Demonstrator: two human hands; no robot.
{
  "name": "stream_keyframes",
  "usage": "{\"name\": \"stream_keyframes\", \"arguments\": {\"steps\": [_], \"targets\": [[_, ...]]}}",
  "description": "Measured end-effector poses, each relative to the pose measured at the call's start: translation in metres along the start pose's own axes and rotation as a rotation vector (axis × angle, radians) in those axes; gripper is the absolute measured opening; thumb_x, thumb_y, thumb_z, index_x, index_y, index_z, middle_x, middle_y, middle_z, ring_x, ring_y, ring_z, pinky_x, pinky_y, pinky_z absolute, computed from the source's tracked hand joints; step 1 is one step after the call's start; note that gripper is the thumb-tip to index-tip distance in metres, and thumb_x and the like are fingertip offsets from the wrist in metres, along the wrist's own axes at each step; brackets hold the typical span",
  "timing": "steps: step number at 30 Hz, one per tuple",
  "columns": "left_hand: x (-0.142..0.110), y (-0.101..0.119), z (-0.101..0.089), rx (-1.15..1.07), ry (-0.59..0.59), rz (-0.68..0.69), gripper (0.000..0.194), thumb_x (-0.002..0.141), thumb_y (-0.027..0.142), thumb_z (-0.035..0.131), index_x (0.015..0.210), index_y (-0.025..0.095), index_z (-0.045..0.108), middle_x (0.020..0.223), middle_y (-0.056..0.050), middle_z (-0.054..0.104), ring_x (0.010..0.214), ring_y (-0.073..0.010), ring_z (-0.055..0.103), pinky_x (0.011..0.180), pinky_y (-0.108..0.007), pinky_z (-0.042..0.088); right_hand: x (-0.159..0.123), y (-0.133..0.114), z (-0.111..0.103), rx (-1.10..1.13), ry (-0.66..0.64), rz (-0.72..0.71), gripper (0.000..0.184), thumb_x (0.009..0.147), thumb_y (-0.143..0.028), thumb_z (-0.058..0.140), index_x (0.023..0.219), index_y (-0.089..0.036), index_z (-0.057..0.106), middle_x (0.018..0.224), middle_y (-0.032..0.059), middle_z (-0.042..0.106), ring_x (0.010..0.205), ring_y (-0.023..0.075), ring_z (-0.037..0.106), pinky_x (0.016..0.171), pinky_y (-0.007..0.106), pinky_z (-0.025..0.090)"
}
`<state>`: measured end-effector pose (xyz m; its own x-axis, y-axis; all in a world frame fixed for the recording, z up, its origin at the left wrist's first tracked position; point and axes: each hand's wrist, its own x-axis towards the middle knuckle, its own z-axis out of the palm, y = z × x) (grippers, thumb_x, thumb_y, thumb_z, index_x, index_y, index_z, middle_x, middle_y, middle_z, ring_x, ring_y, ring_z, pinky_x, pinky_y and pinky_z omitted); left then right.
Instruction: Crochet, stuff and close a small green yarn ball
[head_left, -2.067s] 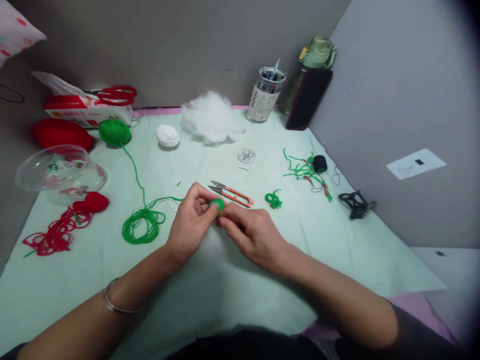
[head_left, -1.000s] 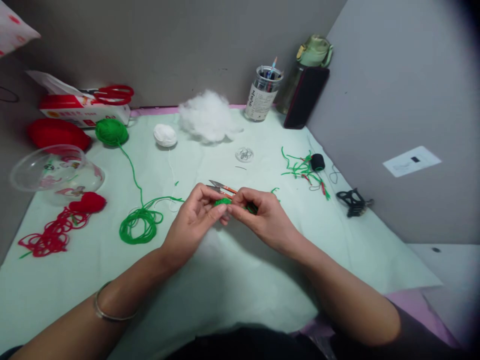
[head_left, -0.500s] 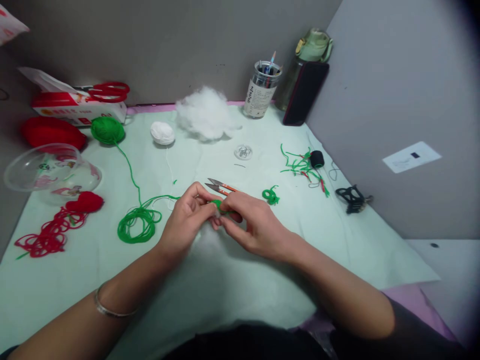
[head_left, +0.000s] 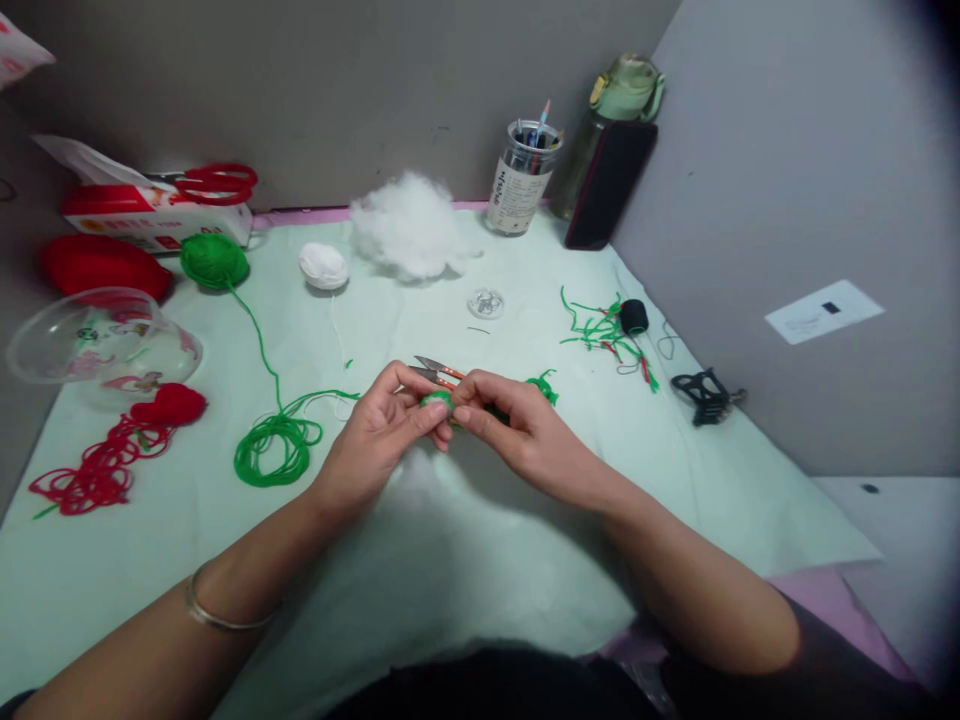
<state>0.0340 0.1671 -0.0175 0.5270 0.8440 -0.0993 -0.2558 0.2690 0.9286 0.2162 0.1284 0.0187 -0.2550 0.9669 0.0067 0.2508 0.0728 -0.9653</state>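
Note:
Between my two hands is a small green yarn piece [head_left: 438,399] with some white at its near side, mostly covered by fingers. My left hand [head_left: 386,415] is closed on its left side, thumb in front. Thumb and fingertips of my right hand [head_left: 504,410] pinch its right edge. Just behind the fingers lie thread snips [head_left: 441,370] with orange handles, partly hidden. A coil of green yarn [head_left: 274,450] rests left of my left hand, its strand running to a green yarn ball [head_left: 215,261]. White stuffing fluff [head_left: 409,228] sits at the back.
At left are a clear plastic tub [head_left: 90,335], red yarn [head_left: 105,460] and a tissue box [head_left: 157,215] with red scissors [head_left: 217,184]. Behind stand a pen cup [head_left: 520,185], a phone [head_left: 611,190] and a bottle [head_left: 581,160]. Yarn scraps [head_left: 607,330] and a claw clip [head_left: 706,397] lie right.
My right hand has shifted slightly right and turned, now pinching the green piece's right edge. More of the piece shows, and the small green curl behind is partly covered.

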Motion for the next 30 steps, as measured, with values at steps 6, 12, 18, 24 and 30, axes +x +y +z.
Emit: {"name": "stream_keyframes", "arguments": {"steps": [6,12,18,24,30], "targets": [[-0.002,0.000,0.003,0.216,0.150,0.133,0.015,0.086,0.012,0.071,0.086,0.022,0.060,0.084,0.002,0.069,0.075,-0.0131,0.063,0.069,-0.026,0.048,-0.005,0.000,0.018,-0.095,0.041,-0.036,0.018,0.094,-0.016,0.053,0.076,-0.021,0.053,0.067,-0.0049,0.048,0.062,0.0115,0.041,0.060,0.027,0.031],[-0.006,-0.003,0.009,0.304,0.241,0.207,0.013,0.086,0.019,0.074,0.091,0.022,0.063,0.094,-0.002,0.069,0.087,-0.0179,0.065,0.081,-0.031,0.050,0.005,0.010,0.017,0.147,0.063,0.079,0.040,0.094,-0.043,0.065,0.065,-0.020,0.051,0.062,-0.0064,0.039,0.060,0.0103,0.034,0.057,0.027,0.028],[-0.009,0.008,0.010,0.301,0.132,0.181,0.022,0.091,0.022,0.073,0.112,0.024,0.069,0.113,-0.004,0.071,0.102,-0.0193,0.067,0.092,-0.031,0.052,0.007,0.014,0.014,0.307,0.083,0.110,0.045,0.091,-0.053,0.069,0.067,-0.020,0.052,0.060,-0.0069,0.041,0.058,0.0097,0.034,0.056,0.027,0.025],[-0.009,0.007,0.005,0.097,0.103,0.100,0.021,0.100,0.036,0.064,0.116,0.029,0.077,0.111,-0.001,0.074,0.088,-0.0142,0.066,0.090,-0.028,0.052,0.005,0.013,0.014,0.437,0.091,0.105,0.042,0.090,-0.054,0.070,0.070,-0.019,0.057,0.060,-0.0068,0.044,0.055,0.0087,0.034,0.053,0.026,0.025],[-0.008,0.002,0.007,0.067,0.137,0.100,0.022,0.092,0.031,0.076,0.114,0.028,0.078,0.102,0.000,0.075,0.087,-0.0127,0.065,0.089,-0.025,0.050,0.005,0.017,0.017,0.443,0.083,0.116,0.041,0.089,-0.056,0.069,0.076,-0.017,0.062,0.067,-0.0040,0.053,0.055,0.0085,0.036,0.052,0.025,0.026]]}}
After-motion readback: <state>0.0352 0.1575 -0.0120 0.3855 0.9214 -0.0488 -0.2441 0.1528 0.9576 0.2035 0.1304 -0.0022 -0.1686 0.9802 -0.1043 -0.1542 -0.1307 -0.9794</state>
